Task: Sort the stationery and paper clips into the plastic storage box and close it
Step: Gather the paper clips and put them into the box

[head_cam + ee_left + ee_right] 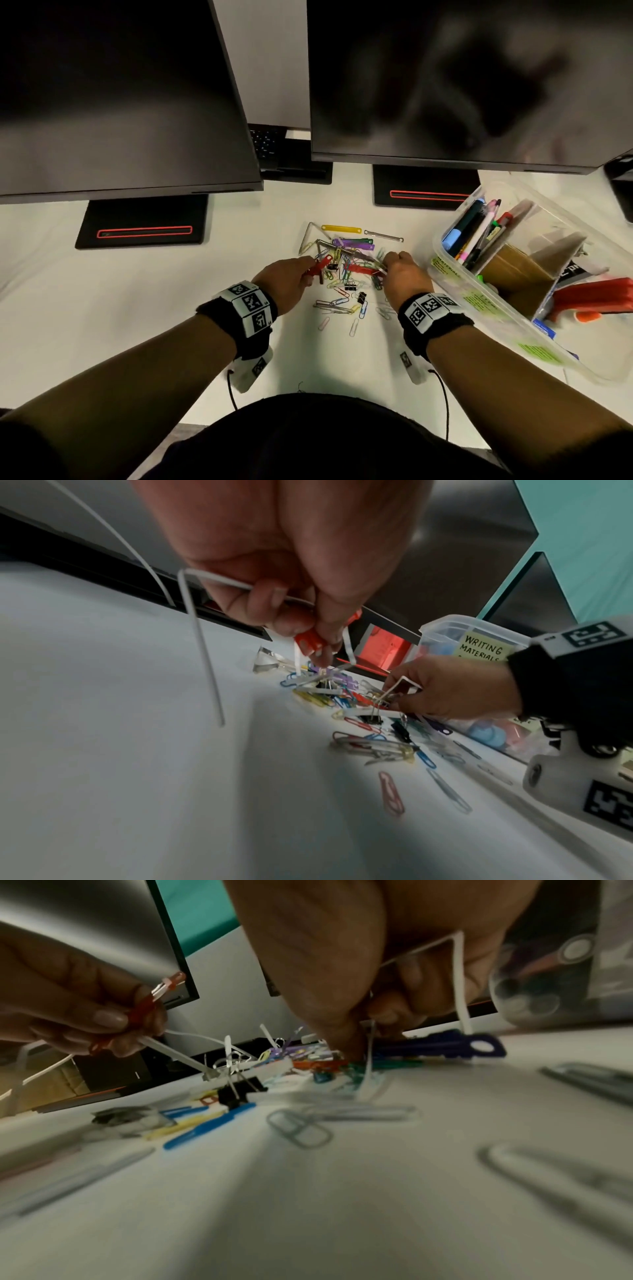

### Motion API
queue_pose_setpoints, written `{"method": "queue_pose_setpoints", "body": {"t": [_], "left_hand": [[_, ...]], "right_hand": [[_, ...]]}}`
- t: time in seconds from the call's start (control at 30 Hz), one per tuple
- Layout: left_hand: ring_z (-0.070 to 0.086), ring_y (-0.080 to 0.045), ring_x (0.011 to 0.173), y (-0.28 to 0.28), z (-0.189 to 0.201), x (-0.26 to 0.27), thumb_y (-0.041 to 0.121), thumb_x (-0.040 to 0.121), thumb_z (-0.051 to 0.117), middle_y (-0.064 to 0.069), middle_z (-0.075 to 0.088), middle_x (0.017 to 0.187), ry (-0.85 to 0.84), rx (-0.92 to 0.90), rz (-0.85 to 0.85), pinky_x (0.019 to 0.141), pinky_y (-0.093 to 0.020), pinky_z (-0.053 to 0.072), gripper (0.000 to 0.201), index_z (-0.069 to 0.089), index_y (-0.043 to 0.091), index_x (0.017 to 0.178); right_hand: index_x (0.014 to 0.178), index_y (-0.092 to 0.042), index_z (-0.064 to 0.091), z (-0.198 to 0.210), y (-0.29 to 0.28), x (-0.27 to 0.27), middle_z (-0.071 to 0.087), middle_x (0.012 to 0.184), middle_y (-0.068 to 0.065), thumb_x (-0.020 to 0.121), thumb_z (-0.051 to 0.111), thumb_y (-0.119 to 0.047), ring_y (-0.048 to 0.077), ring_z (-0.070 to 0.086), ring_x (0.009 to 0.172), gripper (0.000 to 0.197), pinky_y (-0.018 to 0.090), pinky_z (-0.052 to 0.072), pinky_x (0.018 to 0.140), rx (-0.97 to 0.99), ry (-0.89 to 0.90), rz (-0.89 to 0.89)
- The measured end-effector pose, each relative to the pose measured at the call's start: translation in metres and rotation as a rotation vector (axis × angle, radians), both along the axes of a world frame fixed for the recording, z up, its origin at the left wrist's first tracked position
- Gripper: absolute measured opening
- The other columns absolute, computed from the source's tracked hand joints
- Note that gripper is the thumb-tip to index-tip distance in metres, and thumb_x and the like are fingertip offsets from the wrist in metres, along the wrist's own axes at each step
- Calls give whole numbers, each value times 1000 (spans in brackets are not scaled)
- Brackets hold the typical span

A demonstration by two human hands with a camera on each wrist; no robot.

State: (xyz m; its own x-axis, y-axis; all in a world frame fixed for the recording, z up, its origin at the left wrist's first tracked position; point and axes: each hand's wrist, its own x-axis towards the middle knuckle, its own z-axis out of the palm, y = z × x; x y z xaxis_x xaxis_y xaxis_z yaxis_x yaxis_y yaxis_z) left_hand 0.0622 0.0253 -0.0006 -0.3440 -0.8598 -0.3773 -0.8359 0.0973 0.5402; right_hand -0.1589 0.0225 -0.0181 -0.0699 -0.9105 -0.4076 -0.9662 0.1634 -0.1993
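A heap of coloured paper clips (342, 301), black binder clips (349, 286) and plastic file fasteners lies mid-desk. My left hand (313, 270) pinches a red file fastener (320, 265) with white strips, lifted just above the heap's left side; the left wrist view shows the red file fastener (308, 642) between thumb and fingers. At the heap's right side, my right hand (387, 263) pinches a bent white fastener strip (459, 982), fingertips down among the clips. The clear plastic storage box (455, 284) stands open to the right, holding pens (476, 226) and cardboard dividers.
Two dark monitors (120, 102) (462, 78) overhang the back of the desk on black stands (142, 222). A yellow fastener (341, 229) and a grey metal one (383, 236) lie behind the heap. A red stapler (592, 294) sits in the box. Bare white desk lies to the left.
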Motion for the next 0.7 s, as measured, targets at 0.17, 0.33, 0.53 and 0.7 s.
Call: {"method": "queue_pose_setpoints", "body": {"t": [0.17,0.33,0.53,0.7], "left_hand": [[61,-24,100,-3,5,1,15,97,40,-1,69,108,51,-1,51,85,-25,43,27,54,17,119],[62,-26,102,-9,9,-2,19,95,47,-4,69,111,87,-11,155,89,-29,44,39,40,22,133],[61,-26,98,-14,14,-16,15,97,41,-8,68,108,93,-40,131,82,-28,43,27,51,14,122],[61,-32,93,-19,10,-33,13,98,35,-14,67,105,96,-38,58,80,-35,48,25,51,9,116]], "right_hand": [[113,-4,58,2,0,-3,60,113,17,91,50,-10,34,58,103,24,33,46,83,-78,-161,-165],[93,1,62,10,4,-9,61,83,16,88,58,-12,27,54,76,14,25,36,66,-134,-397,-385],[61,-4,43,12,12,-18,43,61,20,88,62,-15,22,36,56,35,28,32,53,-61,-666,-526],[82,5,55,17,12,-17,51,73,21,94,51,-13,22,44,70,22,28,30,54,11,-625,-451]]}}
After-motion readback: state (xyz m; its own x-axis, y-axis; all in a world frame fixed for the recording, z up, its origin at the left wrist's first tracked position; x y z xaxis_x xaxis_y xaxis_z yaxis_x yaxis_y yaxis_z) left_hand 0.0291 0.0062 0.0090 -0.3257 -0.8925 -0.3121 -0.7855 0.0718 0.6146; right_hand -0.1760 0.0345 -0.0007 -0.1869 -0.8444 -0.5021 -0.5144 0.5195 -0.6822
